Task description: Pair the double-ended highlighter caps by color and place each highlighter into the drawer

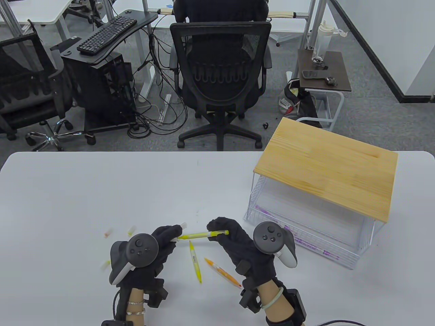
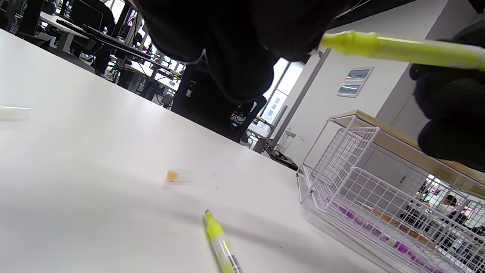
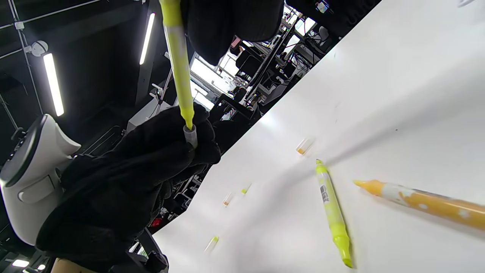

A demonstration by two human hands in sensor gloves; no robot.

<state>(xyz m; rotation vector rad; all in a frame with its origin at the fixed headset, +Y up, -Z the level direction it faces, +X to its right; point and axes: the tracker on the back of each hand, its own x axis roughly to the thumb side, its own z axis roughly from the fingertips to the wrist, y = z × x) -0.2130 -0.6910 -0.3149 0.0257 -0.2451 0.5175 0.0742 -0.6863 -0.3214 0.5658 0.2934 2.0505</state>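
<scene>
Yellow-green double-ended highlighter held level above the white bench, just left of the white wire drawer under its wooden top. Right hand pinches the barrel's right end; left hand fingers grip a clear cap at its left tip. Second yellow-green highlighter and orange highlighter lie uncapped on the bench below it. Loose caps farther left.
</scene>
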